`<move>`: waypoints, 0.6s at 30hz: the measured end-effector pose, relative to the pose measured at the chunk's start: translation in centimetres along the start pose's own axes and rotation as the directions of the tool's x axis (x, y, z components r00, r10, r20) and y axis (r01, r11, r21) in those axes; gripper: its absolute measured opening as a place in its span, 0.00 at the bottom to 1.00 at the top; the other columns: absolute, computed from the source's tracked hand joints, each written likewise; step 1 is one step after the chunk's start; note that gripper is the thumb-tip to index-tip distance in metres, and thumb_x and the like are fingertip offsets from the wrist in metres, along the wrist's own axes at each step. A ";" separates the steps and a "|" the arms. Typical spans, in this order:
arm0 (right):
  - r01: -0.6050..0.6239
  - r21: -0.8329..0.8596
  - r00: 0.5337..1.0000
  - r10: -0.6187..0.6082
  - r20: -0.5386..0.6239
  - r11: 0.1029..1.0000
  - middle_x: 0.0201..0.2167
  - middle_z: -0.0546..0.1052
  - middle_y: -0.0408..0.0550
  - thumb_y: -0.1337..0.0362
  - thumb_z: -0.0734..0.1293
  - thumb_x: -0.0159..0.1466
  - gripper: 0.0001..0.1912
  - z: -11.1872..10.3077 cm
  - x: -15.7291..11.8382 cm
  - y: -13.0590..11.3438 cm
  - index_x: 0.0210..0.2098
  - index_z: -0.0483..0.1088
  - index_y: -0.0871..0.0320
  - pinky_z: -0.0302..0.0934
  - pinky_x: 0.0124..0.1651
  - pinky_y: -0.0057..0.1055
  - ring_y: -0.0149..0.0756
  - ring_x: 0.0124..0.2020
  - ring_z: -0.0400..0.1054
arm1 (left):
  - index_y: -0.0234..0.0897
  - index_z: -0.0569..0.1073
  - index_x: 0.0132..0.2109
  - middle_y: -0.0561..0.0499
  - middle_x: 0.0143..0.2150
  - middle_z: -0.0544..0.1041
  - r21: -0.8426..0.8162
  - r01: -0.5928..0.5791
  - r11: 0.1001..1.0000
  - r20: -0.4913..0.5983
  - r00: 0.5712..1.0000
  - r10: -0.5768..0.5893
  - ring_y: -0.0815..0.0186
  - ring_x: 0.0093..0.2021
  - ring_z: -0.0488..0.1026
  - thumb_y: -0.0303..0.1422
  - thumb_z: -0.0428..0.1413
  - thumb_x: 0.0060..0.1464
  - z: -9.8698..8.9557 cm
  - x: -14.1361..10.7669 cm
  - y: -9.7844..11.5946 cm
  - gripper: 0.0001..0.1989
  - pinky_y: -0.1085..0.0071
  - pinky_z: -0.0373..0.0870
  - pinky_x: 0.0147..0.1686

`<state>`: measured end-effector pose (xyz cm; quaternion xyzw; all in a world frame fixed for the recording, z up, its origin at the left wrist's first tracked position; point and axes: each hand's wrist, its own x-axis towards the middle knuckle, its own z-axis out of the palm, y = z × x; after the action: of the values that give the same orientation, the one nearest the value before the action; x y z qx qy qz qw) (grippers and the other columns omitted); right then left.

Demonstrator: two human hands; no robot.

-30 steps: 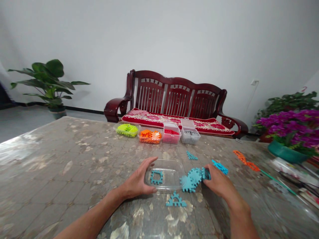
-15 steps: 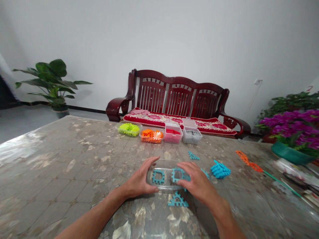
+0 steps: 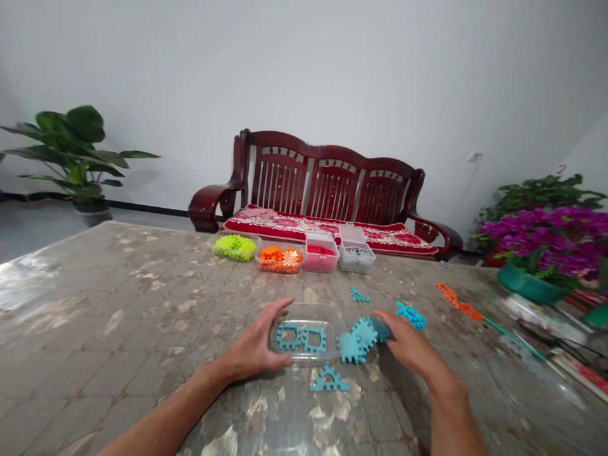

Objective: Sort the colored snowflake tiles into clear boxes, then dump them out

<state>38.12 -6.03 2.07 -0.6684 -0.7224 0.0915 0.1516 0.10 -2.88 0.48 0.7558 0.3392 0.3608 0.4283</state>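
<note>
My left hand (image 3: 254, 345) grips the left end of a clear plastic tray (image 3: 332, 320) on the table. Two teal square frame pieces (image 3: 302, 337) lie flat inside the tray. Just right of the tray stands a cluster of joined teal toothed pieces (image 3: 361, 337), and my right hand (image 3: 409, 348) is beside it, fingers spread, touching or nearly touching its right side. A teal triangular piece (image 3: 328, 380) lies in front of the tray. Another teal clump (image 3: 411, 315) sits beyond my right hand.
At the far table edge stand tubs of green (image 3: 234, 246), orange (image 3: 280, 258), red (image 3: 320, 255) and grey pieces (image 3: 356, 256). A small teal piece (image 3: 358, 294) and an orange strip (image 3: 455, 300) lie on the table. A potted purple flower (image 3: 546, 253) stands right.
My right hand went over the tray, left a second teal square frame in it, then drew back right to the teal cluster. My left hand stayed on the tray.
</note>
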 end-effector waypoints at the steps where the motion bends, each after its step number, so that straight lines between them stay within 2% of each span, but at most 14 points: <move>1: 0.000 -0.001 1.000 0.000 0.014 1.000 0.61 0.71 0.52 0.78 0.58 0.45 0.42 0.3 0.0 0.3 0.61 0.68 0.59 0.51 0.67 0.44 0.43 0.63 0.63 | 0.43 0.54 0.68 0.41 0.67 0.58 0.001 0.000 1.000 0.000 1.000 0.000 0.46 0.64 0.63 0.36 0.67 0.42 0.0 0.0 -0.1 0.49 0.50 0.62 0.64; 7: -0.024 0.026 0.998 0.023 0.053 0.999 0.61 0.72 0.53 0.76 0.61 0.48 0.40 1.5 0.6 0.6 0.61 0.67 0.58 0.53 0.66 0.44 0.45 0.62 0.64 | 0.44 0.54 0.68 0.42 0.68 0.57 0.010 -0.006 1.000 0.006 1.000 0.006 0.47 0.65 0.63 0.36 0.67 0.42 0.0 0.0 -0.3 0.48 0.51 0.60 0.65; 13: -0.094 -0.077 0.992 0.100 0.076 0.993 0.57 0.74 0.58 0.73 0.62 0.51 0.35 0.1 0.8 -0.7 0.59 0.68 0.62 0.56 0.63 0.41 0.47 0.59 0.67 | 0.43 0.54 0.68 0.43 0.67 0.57 0.014 0.002 1.000 0.012 1.000 -0.003 0.48 0.65 0.62 0.33 0.65 0.41 0.0 0.1 -0.1 0.48 0.51 0.61 0.65; 18: -0.138 -0.128 0.990 0.141 0.017 0.982 0.60 0.72 0.58 0.70 0.63 0.55 0.32 -0.7 0.7 -1.1 0.61 0.67 0.62 0.55 0.64 0.40 0.48 0.62 0.64 | 0.43 0.55 0.68 0.43 0.67 0.58 0.012 -0.009 1.000 0.011 1.000 0.009 0.48 0.65 0.62 0.34 0.66 0.41 -0.1 0.1 0.1 0.48 0.52 0.61 0.64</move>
<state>37.28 -5.52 3.13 -0.7244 -0.6801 0.0649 0.0928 0.13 -2.82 0.62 0.7620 0.3356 0.3566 0.4238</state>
